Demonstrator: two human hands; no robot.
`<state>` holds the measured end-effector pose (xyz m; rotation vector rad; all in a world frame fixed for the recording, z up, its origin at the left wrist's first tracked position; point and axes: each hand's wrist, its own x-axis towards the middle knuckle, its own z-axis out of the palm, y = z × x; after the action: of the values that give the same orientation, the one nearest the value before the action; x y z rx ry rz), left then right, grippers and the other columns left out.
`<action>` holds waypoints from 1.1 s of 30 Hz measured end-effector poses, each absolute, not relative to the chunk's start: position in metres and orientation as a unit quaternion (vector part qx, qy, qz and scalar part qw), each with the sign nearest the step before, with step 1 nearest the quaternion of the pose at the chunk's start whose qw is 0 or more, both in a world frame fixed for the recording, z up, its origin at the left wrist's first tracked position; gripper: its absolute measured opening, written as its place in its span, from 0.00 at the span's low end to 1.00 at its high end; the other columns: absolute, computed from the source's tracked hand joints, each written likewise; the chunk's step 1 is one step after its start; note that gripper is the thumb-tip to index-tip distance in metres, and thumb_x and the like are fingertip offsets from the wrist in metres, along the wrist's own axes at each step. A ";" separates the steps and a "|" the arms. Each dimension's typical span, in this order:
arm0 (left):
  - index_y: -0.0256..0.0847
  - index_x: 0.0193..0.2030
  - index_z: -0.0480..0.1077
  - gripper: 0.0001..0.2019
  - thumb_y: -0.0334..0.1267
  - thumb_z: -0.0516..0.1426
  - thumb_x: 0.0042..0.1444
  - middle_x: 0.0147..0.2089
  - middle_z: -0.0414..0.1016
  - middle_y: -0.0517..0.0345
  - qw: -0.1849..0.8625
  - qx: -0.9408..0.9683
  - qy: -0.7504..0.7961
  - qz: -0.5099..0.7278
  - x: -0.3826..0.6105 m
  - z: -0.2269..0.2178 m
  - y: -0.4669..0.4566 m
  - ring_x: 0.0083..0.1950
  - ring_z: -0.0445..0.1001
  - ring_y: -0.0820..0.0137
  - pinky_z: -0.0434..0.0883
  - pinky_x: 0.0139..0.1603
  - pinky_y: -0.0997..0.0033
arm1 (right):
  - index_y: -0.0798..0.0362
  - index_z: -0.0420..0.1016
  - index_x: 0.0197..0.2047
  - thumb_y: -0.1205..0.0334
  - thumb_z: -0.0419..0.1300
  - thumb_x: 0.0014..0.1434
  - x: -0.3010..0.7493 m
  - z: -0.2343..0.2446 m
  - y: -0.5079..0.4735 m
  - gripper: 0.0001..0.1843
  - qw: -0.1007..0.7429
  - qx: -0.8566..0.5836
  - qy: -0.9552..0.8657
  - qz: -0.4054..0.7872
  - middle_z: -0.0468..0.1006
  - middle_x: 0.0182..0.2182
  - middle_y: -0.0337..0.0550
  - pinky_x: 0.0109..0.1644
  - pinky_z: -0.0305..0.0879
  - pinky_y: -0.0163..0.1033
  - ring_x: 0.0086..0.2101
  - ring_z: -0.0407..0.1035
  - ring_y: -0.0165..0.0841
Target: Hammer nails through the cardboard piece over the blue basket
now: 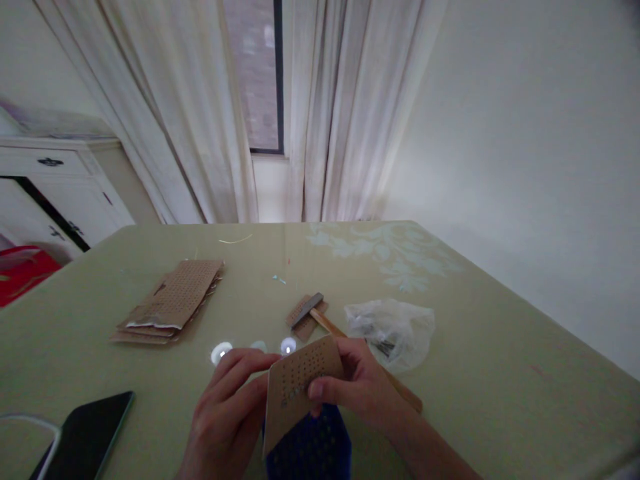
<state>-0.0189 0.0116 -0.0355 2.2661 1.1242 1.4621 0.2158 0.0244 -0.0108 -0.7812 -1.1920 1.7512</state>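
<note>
Both hands are on a brown cardboard piece (295, 393) with rows of small holes, tilted up in front of me. My left hand (230, 407) grips its left edge, with the fingertips partly hidden behind it. On the other side, my right hand (365, 387) pinches the card, thumb on the front and fingers behind. Small dark marks or bits, too small to make out, show in a row near the thumb. Below the card is a dark blue dotted object (315, 450), kind unclear. A wooden-handled hammer (307, 311) lies beyond, its handle passing behind my right hand.
A small perforated cardboard piece (304, 328) lies under the hammer head. Beside it sits a clear plastic bag (417, 327) with dark metal pieces. To the left are a stack of perforated cardboard (180, 293) and a phone (90, 433) with a white cable (30, 418).
</note>
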 end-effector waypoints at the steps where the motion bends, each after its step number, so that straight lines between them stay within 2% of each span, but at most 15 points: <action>1: 0.50 0.49 0.86 0.13 0.38 0.57 0.73 0.48 0.87 0.47 0.102 0.774 0.382 0.495 -0.020 -0.035 0.011 0.46 0.81 0.60 0.81 0.48 0.63 | 0.55 0.84 0.40 0.50 0.82 0.51 0.216 -0.010 0.024 0.22 0.426 -0.317 -0.477 0.700 0.82 0.31 0.39 0.30 0.75 0.32 0.25 0.73 0.27; 5: 0.49 0.45 0.86 0.12 0.32 0.60 0.68 0.46 0.88 0.50 0.071 0.788 0.363 0.493 -0.021 -0.033 0.012 0.44 0.83 0.62 0.81 0.44 0.67 | 0.55 0.83 0.41 0.49 0.82 0.51 0.218 -0.009 0.024 0.23 0.424 -0.323 -0.484 0.694 0.82 0.32 0.39 0.28 0.74 0.32 0.26 0.73 0.28; 9: 0.48 0.38 0.84 0.12 0.28 0.61 0.66 0.42 0.86 0.51 0.055 0.787 0.362 0.497 -0.018 -0.030 0.012 0.44 0.83 0.63 0.80 0.43 0.69 | 0.53 0.81 0.41 0.51 0.84 0.46 0.218 -0.013 0.022 0.25 0.436 -0.351 -0.475 0.679 0.81 0.29 0.36 0.26 0.70 0.31 0.24 0.72 0.28; 14: 0.46 0.36 0.79 0.11 0.25 0.62 0.63 0.37 0.83 0.54 0.063 0.777 0.347 0.521 -0.012 -0.025 0.010 0.39 0.80 0.65 0.79 0.39 0.70 | 0.52 0.81 0.42 0.49 0.85 0.43 0.218 -0.018 0.019 0.29 0.449 -0.381 -0.463 0.662 0.79 0.27 0.33 0.24 0.66 0.29 0.22 0.69 0.26; 17: 0.45 0.37 0.79 0.12 0.22 0.62 0.62 0.36 0.82 0.55 0.060 0.788 0.330 0.517 -0.011 -0.024 0.009 0.39 0.78 0.67 0.78 0.39 0.72 | 0.51 0.81 0.43 0.49 0.85 0.42 0.219 -0.016 0.018 0.30 0.447 -0.391 -0.456 0.663 0.79 0.27 0.33 0.25 0.67 0.29 0.23 0.69 0.26; 23: 0.44 0.37 0.78 0.14 0.18 0.62 0.59 0.33 0.80 0.57 0.035 0.783 0.310 0.539 -0.009 -0.019 0.005 0.36 0.75 0.67 0.77 0.38 0.72 | 0.51 0.82 0.43 0.52 0.84 0.46 0.218 -0.011 0.016 0.25 0.439 -0.384 -0.473 0.660 0.80 0.31 0.35 0.33 0.71 0.32 0.28 0.71 0.28; 29: 0.42 0.36 0.77 0.12 0.19 0.61 0.62 0.33 0.80 0.57 0.027 0.793 0.288 0.537 -0.008 -0.023 0.000 0.38 0.75 0.68 0.77 0.38 0.74 | 0.51 0.83 0.43 0.54 0.82 0.49 0.215 -0.012 0.010 0.21 0.437 -0.393 -0.516 0.624 0.79 0.32 0.35 0.32 0.69 0.31 0.29 0.70 0.29; 31: 0.42 0.37 0.78 0.13 0.19 0.60 0.64 0.35 0.80 0.57 0.014 0.790 0.293 0.539 -0.006 -0.027 0.002 0.40 0.76 0.68 0.77 0.41 0.73 | 0.50 0.83 0.44 0.55 0.82 0.49 0.214 -0.013 0.011 0.21 0.447 -0.401 -0.520 0.607 0.79 0.32 0.35 0.33 0.70 0.32 0.30 0.71 0.30; 33: 0.41 0.43 0.79 0.12 0.20 0.60 0.65 0.41 0.81 0.55 0.011 0.787 0.326 0.523 -0.005 -0.030 0.005 0.45 0.77 0.67 0.77 0.47 0.71 | 0.50 0.83 0.45 0.55 0.81 0.50 0.213 -0.015 0.014 0.21 0.470 -0.414 -0.519 0.582 0.80 0.33 0.37 0.34 0.72 0.33 0.31 0.72 0.32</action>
<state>-0.0048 0.0049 -0.0297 2.4559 1.0187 1.6330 0.2129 0.0135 -0.0153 -1.0134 -1.2719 1.4252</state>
